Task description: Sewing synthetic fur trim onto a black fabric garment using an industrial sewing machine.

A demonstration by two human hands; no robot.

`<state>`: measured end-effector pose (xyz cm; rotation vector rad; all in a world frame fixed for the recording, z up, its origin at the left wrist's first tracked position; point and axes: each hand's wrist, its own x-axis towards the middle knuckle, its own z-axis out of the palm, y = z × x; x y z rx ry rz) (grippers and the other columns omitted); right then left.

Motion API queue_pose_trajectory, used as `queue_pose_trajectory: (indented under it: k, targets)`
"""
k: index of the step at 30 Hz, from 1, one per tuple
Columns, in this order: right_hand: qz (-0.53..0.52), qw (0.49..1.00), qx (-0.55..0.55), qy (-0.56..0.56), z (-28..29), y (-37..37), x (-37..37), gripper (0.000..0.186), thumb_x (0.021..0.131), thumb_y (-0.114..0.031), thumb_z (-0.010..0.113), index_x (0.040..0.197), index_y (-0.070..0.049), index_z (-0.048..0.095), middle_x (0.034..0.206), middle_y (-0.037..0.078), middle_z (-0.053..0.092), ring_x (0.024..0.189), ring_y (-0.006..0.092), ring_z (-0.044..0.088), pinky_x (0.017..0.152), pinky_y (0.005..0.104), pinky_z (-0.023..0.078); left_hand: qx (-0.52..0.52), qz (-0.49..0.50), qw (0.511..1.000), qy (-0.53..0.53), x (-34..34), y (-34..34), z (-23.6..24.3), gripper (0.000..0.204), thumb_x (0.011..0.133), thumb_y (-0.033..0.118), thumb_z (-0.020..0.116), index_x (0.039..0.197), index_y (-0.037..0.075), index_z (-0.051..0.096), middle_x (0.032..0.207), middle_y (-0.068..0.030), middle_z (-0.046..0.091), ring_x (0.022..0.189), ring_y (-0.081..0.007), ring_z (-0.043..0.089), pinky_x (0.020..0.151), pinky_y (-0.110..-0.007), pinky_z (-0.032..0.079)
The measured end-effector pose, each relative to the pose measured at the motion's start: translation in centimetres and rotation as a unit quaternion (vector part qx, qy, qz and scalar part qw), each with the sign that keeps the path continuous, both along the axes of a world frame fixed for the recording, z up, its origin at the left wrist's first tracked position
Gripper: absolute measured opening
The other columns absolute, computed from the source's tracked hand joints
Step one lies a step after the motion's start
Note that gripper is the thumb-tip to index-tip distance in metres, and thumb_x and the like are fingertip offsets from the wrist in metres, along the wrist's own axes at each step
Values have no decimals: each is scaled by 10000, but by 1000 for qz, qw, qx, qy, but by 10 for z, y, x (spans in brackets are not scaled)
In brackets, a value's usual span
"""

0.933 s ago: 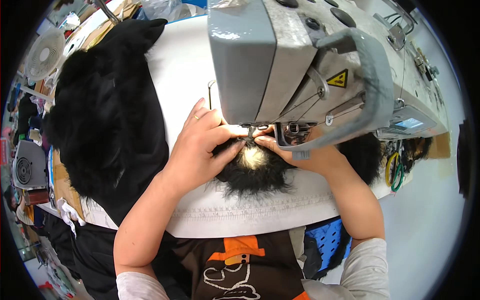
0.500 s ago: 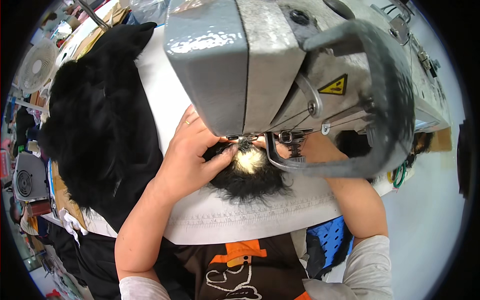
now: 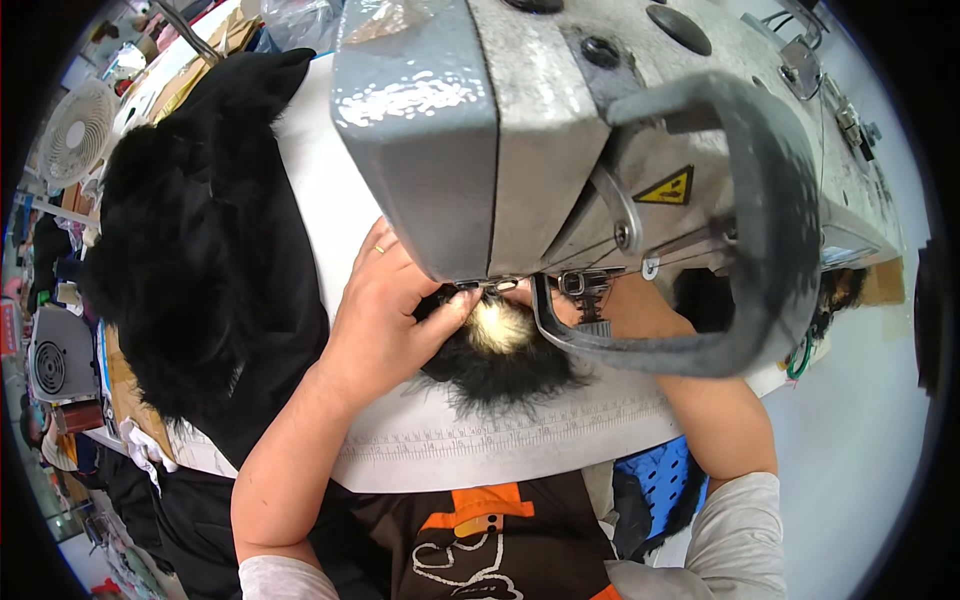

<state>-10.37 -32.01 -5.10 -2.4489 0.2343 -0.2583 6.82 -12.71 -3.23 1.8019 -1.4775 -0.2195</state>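
A tuft of black fur (image 3: 510,375) lies under the head of a grey sewing machine (image 3: 545,130), its top lit by a bright pale spot of light. On its left side my left hand (image 3: 385,305) presses the fur, thumb beside the needle area and fingers partly under the machine head; a ring is on one finger. My right hand (image 3: 610,305) is on the other side, mostly behind the machine's presser parts (image 3: 587,300) and curved guard. Its fingertips seem to meet the fur near the needle, though the grip is hidden.
A large black fur garment (image 3: 215,250) covers the table at left. The white table (image 3: 450,450) carries a printed ruler along its near edge. A blue perforated basket (image 3: 655,480) sits below at right. Farther left are a white fan (image 3: 75,130) and a grey motor-like unit (image 3: 62,350).
The machine appears slightly lower in view, and its curved guard has shifted down a little. My hands stay on the fur, with only slight movement.
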Motion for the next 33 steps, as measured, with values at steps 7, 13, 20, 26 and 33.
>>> queue_pose_trajectory:
  k: [7,13,20,26,33]
  targets:
    - [-1,998,46,45,-16,-6,-6,291,938,-241,653,1212,-159,712,1194,91,740,1114,300,715,935,431,599,9,32,998,53,-1,-2,-10,218,802,58,780,1014,52,728,1092,-110,681,1147,-350,597,1185,-532,354]
    - [-49,993,-44,-93,-51,-17,-1,139,726,-50,607,844,-98,663,849,81,663,767,275,654,726,453,548,-20,39,998,46,0,-4,-7,178,802,70,780,959,64,696,1015,-92,648,1090,-345,598,1228,-562,315]
    - [-87,994,-63,8,-23,-22,-5,63,743,-126,685,766,-102,631,750,63,645,747,236,649,717,442,525,-39,25,996,-71,5,-7,-2,183,780,65,803,836,48,630,905,-98,607,993,-348,599,1224,-561,326]
    - [6,964,-258,62,-12,-15,8,168,925,-203,620,787,-110,639,758,50,647,763,210,647,740,425,522,-48,31,967,250,9,-4,-7,239,762,37,795,770,37,556,908,-110,615,934,-363,592,1199,-563,360]
    - [-23,956,-291,-19,-48,-30,0,69,801,-148,640,754,-97,638,766,98,662,762,283,654,711,455,512,35,51,997,-37,10,-10,-21,258,744,9,779,765,42,525,894,-114,603,918,-367,588,1182,-569,389]
